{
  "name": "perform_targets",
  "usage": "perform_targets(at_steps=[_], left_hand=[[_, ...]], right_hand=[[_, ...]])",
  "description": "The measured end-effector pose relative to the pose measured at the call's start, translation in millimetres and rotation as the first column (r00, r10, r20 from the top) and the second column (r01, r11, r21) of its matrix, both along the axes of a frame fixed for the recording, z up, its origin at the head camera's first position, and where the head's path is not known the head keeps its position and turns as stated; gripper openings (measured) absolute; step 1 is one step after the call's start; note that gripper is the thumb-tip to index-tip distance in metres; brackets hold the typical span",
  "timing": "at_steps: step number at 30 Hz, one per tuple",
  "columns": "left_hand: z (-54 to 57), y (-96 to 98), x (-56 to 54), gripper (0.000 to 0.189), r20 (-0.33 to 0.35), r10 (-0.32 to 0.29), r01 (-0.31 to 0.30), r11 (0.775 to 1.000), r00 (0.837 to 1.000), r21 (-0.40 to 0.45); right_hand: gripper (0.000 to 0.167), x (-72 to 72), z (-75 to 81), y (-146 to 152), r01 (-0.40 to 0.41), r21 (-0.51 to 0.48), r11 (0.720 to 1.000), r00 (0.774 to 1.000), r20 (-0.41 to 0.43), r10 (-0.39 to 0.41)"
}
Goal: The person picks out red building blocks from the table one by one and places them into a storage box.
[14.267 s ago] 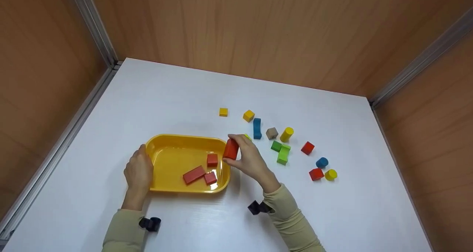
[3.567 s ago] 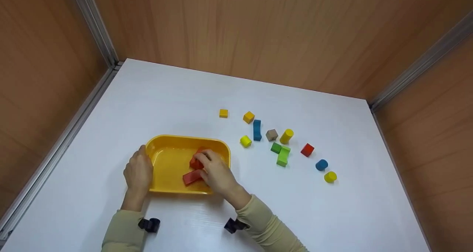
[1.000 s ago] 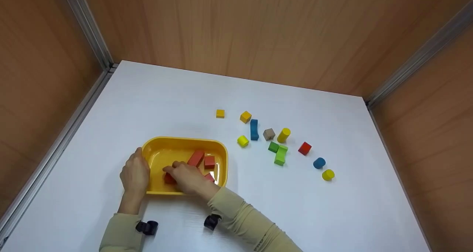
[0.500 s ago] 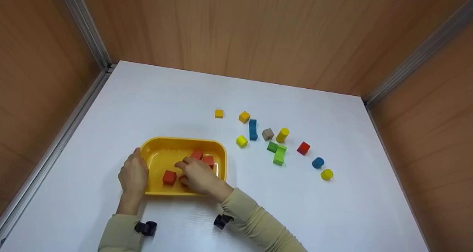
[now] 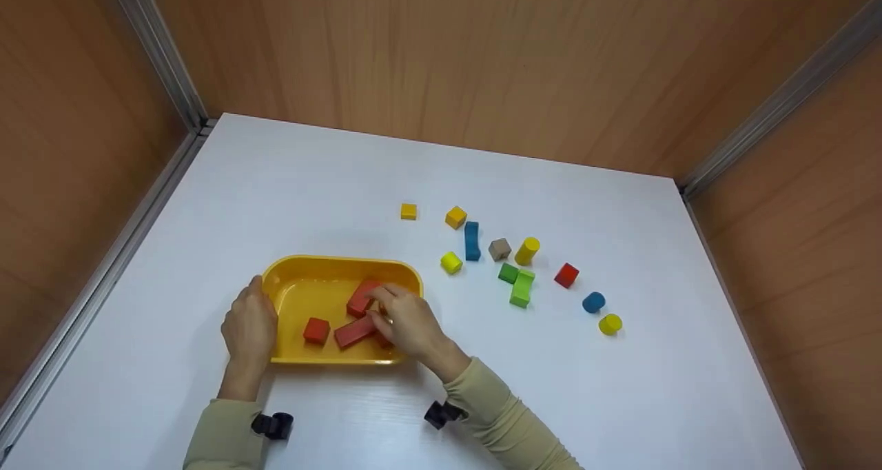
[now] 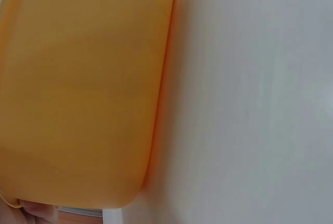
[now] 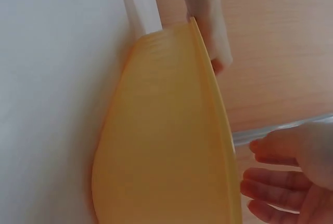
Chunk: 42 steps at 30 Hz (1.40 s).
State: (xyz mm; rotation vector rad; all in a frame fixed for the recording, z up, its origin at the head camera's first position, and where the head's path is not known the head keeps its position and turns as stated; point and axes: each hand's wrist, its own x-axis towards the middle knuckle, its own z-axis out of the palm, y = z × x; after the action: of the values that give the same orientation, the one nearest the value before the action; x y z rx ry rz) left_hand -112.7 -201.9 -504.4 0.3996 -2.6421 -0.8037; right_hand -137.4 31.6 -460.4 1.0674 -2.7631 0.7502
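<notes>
A yellow tray stands on the white table, with several red blocks inside. My left hand grips the tray's left end; in the right wrist view that hand is at the far rim. Inside the tray my right hand hovers over the right side, thumb and forefinger spread apart. Right by its fingertips are a long red block and a second long red block. A red cube lies apart to the left. The hand partly covers other red pieces. In the right wrist view its fingers reach past the rim.
Right of the tray lie two orange-yellow cubes, a blue curved block, a wooden cube, green blocks, yellow cylinders, a red cube and a blue cylinder. Wood-panelled walls enclose the table.
My right hand let go of the red cube at the tray's left and moved right, uncovering the long red block. Earlier, one red block left the table's right side. My left hand stayed put.
</notes>
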Motion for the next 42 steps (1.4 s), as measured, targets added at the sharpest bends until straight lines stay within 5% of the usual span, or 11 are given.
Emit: perform_targets(at_steps=[9,26,42], left_hand=[[0.0,-0.7,-0.6,0.031,0.03,0.01,-0.01,1.0,0.999,-0.006],[0.1,-0.5,-0.2,0.03,0.003,-0.013,0.013,1.0,1.0,-0.001],[0.5,-0.1,-0.3,0.03,0.024,-0.008,0.008,1.0,1.0,-0.007]], right_hand=[[0.02,-5.6,-4.0,29,0.114,-0.135,0.984,0.993,0.044,-0.109],[0.021,-19.4,-19.7,93,0.267,-0.168,0.949,0.963,0.073,-0.258],[0.025,-27.0,-29.0,150,0.438,-0.131,0.89,0.899,0.097,-0.428]])
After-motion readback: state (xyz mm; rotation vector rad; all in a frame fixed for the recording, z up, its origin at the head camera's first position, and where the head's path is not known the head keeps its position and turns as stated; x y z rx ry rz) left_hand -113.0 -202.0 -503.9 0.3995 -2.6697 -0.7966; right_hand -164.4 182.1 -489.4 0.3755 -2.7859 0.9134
